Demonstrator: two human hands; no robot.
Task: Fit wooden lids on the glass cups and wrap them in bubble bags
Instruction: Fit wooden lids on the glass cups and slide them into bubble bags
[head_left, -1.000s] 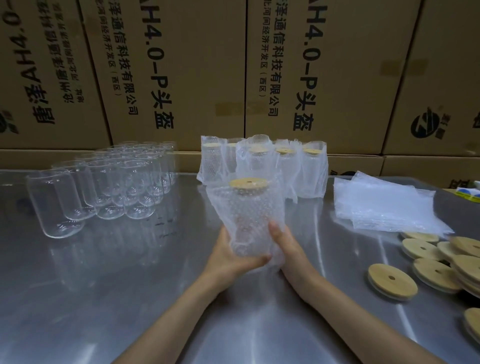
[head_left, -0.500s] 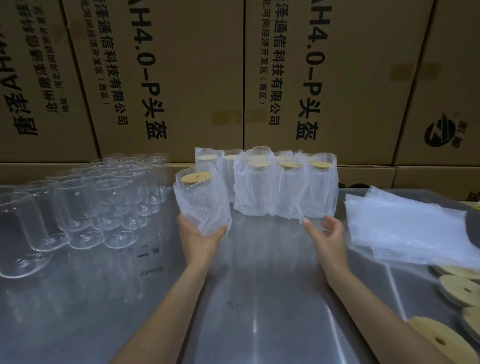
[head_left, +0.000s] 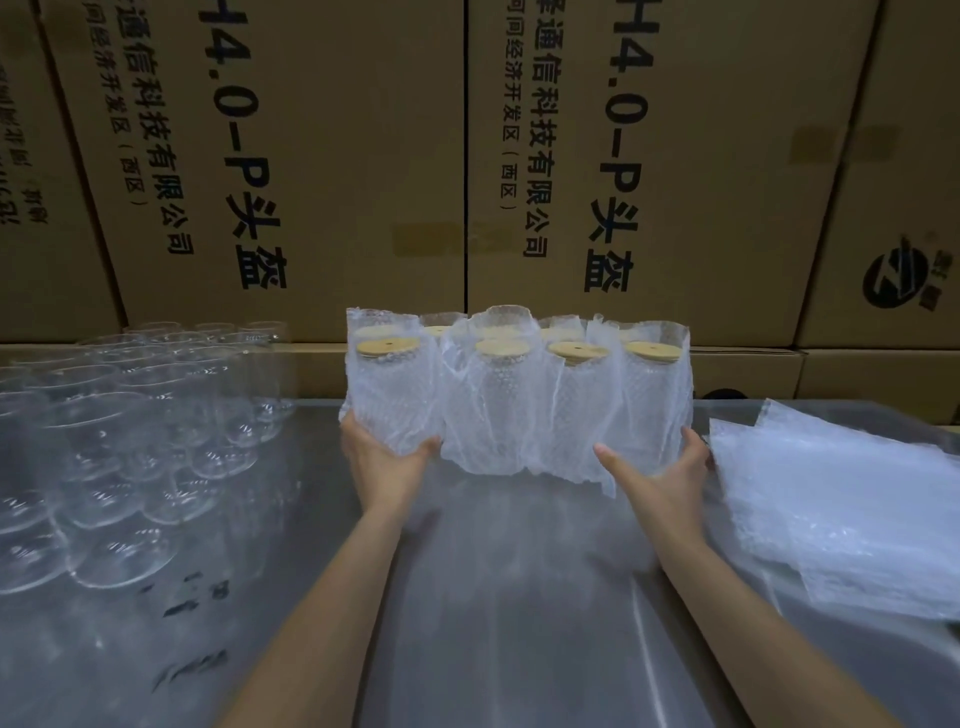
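We see a row of wrapped glass cups (head_left: 514, 400) standing at the back of the steel table (head_left: 493, 597), each in a bubble bag with a wooden lid showing at the top — a second row stands close behind, mostly hidden. Our left hand (head_left: 382, 457) cups the base of the leftmost wrapped cup (head_left: 389, 389), thumb and fingers curled round its bubble bag; its wooden lid (head_left: 387, 346) sits level on top. Our right hand (head_left: 660, 467) is spread wide against the rightmost wrapped cup (head_left: 652, 400), thumb in front and fingers round the far side, touching the bag — whether it truly grips we cannot tell. The wrapped cups stand pressed together between the two hands.

To the left, bare glass cups (head_left: 119, 431) stand in close rows, unlidded. To the right lies a loose stack of flat bubble bags (head_left: 841, 514), just beside the right hand. Behind the table rise printed cardboard boxes (head_left: 649, 156).
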